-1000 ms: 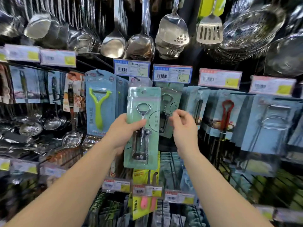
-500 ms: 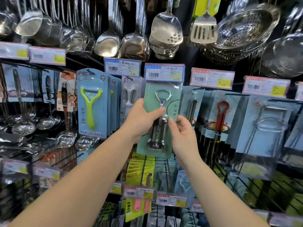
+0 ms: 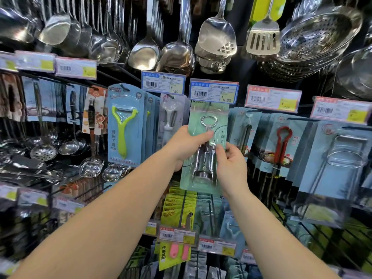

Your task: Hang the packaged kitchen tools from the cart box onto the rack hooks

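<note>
Both hands' grip [image 3: 188, 147] [image 3: 231, 168] on mint-green carded corkscrew pack [image 3: 203, 158], upright.

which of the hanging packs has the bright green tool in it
The light-blue peeler pack, left of the corkscrew pack that both hands hold. Its Y-shaped peeler is lime green; the neighbouring packs show a white peeler, metal tools, and red tongs.

Both arms extended forward; left hand [image 3: 188, 144] and right hand [image 3: 231, 165] pinch opposite edges of the mint-green carded metal corkscrew package [image 3: 205, 146].
</note>
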`<state>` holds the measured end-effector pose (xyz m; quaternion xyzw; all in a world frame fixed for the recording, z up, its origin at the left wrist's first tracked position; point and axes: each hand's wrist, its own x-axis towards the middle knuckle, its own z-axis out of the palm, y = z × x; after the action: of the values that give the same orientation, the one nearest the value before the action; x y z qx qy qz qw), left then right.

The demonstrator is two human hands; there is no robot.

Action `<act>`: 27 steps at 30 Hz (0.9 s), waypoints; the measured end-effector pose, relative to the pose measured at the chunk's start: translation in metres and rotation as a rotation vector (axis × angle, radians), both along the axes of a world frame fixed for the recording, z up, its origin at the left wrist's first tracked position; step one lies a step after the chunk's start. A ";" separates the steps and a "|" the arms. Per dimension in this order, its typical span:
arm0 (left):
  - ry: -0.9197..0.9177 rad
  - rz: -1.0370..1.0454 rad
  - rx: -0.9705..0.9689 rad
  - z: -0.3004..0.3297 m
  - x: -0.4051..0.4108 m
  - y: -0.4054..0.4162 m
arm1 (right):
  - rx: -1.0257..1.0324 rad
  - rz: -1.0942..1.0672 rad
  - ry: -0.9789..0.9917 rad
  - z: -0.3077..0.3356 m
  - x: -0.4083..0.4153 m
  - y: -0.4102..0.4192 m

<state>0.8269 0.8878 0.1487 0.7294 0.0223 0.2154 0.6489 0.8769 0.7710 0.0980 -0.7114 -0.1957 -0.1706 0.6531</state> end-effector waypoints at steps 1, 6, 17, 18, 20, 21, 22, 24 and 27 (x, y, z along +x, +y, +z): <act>-0.010 0.038 0.015 -0.002 0.000 0.000 | -0.006 -0.019 0.013 0.002 0.003 0.002; 0.012 0.362 0.181 -0.036 -0.001 0.009 | -0.035 -0.092 0.105 -0.010 0.006 0.001; 0.106 0.148 0.708 -0.121 -0.002 -0.070 | -0.266 -0.300 0.298 -0.084 -0.028 -0.089; 0.118 0.120 0.757 -0.122 -0.003 -0.085 | -0.296 -0.317 0.285 -0.087 -0.030 -0.106; 0.156 0.056 0.843 -0.123 -0.005 -0.120 | -0.353 -0.356 0.270 -0.092 -0.038 -0.145; 0.165 0.018 0.879 -0.122 -0.006 -0.141 | -0.393 -0.382 0.272 -0.094 -0.043 -0.167; 0.164 -0.017 0.908 -0.123 -0.006 -0.164 | -0.438 -0.415 0.283 -0.097 -0.049 -0.191; 0.151 -0.081 0.954 -0.125 -0.010 -0.219 | -0.503 -0.497 0.309 -0.103 -0.063 -0.246; 0.125 -0.184 1.014 -0.132 -0.025 -0.321 | -0.590 -0.650 0.318 -0.116 -0.093 -0.350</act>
<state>0.8023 0.5664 0.0171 0.9626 -0.1105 0.0975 0.2275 0.7837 0.4214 -0.0176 -0.9084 0.0998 -0.1924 0.3576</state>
